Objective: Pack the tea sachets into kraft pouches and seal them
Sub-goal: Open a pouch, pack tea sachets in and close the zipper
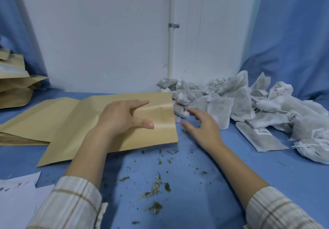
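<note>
A flat kraft pouch point(74, 132) lies on the blue table, its mouth facing right toward the sachets. My left hand point(121, 116) grips the pouch near that mouth, thumb and forefinger on top and the other fingers tucked under the upper layer. To its right, my right hand point(201, 127) hovers with spread fingers and holds nothing, its fingertips close to the nearest sachets. The white tea sachets point(240, 102) form a loose heap at the back right, some with strings and printed tags.
A stack of flat kraft pouches point(32, 116) lies under and left of the held one. Further kraft pouches point(14, 86) are piled at the far left. White paper sheets point(17, 202) lie at the front left. Loose tea leaf crumbs point(156, 188) dot the table's front.
</note>
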Available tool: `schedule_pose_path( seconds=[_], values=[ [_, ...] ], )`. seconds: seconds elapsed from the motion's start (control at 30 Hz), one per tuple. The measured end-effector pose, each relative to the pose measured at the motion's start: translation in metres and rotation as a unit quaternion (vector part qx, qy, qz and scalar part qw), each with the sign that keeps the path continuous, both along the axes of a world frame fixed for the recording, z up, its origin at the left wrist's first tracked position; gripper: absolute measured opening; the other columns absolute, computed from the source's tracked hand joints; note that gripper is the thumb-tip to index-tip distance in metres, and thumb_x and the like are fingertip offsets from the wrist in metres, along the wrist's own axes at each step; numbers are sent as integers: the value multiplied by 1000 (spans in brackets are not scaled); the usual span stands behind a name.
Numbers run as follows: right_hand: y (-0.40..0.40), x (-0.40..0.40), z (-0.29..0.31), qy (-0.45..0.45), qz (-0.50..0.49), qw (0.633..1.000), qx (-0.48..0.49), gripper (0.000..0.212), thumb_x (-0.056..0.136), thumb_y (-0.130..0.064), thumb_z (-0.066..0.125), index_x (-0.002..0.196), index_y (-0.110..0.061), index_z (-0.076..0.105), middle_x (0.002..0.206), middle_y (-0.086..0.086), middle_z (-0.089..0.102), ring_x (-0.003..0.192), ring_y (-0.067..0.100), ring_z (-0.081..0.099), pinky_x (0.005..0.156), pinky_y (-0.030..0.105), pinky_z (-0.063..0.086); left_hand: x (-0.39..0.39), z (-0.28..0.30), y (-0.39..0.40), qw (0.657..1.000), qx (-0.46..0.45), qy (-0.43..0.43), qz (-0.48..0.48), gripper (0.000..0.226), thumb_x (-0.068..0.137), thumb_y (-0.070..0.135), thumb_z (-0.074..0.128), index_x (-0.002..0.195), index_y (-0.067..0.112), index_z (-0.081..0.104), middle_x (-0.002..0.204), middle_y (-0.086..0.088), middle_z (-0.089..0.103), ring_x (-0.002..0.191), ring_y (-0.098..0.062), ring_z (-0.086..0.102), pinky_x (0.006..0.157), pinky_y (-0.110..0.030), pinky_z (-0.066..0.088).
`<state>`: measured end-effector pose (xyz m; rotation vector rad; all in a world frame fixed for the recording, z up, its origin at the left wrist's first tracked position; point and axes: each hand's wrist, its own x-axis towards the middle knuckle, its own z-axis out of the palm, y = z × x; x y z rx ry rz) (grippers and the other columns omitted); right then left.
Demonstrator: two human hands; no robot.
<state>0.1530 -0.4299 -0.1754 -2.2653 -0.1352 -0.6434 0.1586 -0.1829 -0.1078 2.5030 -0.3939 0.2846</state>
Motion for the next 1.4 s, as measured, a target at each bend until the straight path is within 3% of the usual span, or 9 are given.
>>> schedule_pose_path(
  seconds=[0.1,0.23,0.43,0.6,0.7,0.9,1.03,1.23,1.4],
  values=[
    [-18,7,-2,68,-237,963,-111,39,86,-31,57,124,-23,56,133,10,38,123,27,36,100,32,32,2,2,3,1000,-7,-7,9,92,38,71,67,126,46,55,139,15,51,132,-11,41,110,-33,31],
    [-25,7,-5,186,-260,937,-142,45,89,-38,52,132,-25,44,137,20,27,121,38,32,104,39,29,1,0,3,1000,-7,-2,3,93,37,72,67,126,47,54,140,15,50,133,-12,40,112,-35,28],
    [-32,5,2,-61,-241,967,60,25,90,-9,51,113,-6,60,114,14,59,103,23,55,85,22,35,-1,0,4,1000,-9,4,0,94,37,70,68,127,46,54,141,13,49,135,-12,38,113,-36,27],
    [-30,5,5,101,-168,980,36,64,81,-38,66,138,-28,38,129,8,44,98,21,51,82,30,44,0,-1,6,1000,-6,4,0,91,40,68,71,127,47,54,142,14,47,135,-12,38,114,-37,27],
    [-32,5,2,83,-146,985,40,60,83,-25,62,139,-26,40,115,5,62,100,24,58,84,32,47,0,-2,5,1000,-2,9,-2,91,41,66,72,128,46,54,143,13,47,136,-12,37,114,-37,26],
    [-33,-3,14,67,69,908,409,42,79,-4,50,95,-39,67,92,-4,62,58,7,61,49,24,50,-1,-1,8,1000,-14,0,5,91,39,67,71,126,46,55,142,13,47,135,-12,37,113,-37,27],
    [-30,-3,15,129,129,888,421,29,75,-4,61,103,-4,54,71,7,57,48,11,48,38,19,34,-3,0,6,1000,-19,-11,-4,88,41,64,74,125,46,56,142,12,47,135,-12,38,113,-34,27],
    [-7,-10,29,177,175,906,343,10,81,-4,65,91,-6,67,57,-1,59,47,8,48,42,17,39,-9,4,-24,998,-15,-10,-56,86,40,64,75,123,49,56,137,17,52,131,-7,42,111,-31,29],
    [9,-17,37,223,209,900,311,19,88,2,54,98,-9,66,77,2,69,65,11,67,55,24,55,-14,-1,-47,996,-10,-11,-86,76,48,57,82,119,49,59,129,19,58,124,-5,48,107,-29,34]
  ],
)
